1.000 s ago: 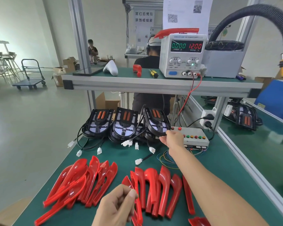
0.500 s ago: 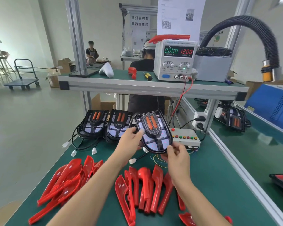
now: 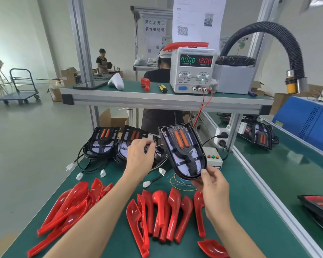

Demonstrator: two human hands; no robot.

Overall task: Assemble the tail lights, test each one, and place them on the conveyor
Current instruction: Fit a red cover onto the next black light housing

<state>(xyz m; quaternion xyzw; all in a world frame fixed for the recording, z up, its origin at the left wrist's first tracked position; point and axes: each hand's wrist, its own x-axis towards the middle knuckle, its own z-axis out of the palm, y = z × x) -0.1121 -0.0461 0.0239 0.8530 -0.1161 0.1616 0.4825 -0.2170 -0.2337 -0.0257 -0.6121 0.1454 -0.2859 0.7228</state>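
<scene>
The tail light housing (image 3: 183, 151) stands tilted upright above the green bench (image 3: 250, 192), its lower end pinched by the right hand (image 3: 213, 185). The left hand (image 3: 139, 159) reaches behind it, fingers curled around a cable (image 3: 157, 165).

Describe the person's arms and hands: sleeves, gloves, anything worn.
Both forearms are bare right to the frame's bottom edge, with no sleeves in view. The left hand and right hand wear no gloves. No watch, ring, wristband or marking shows on either. Nails look short and plain.
</scene>
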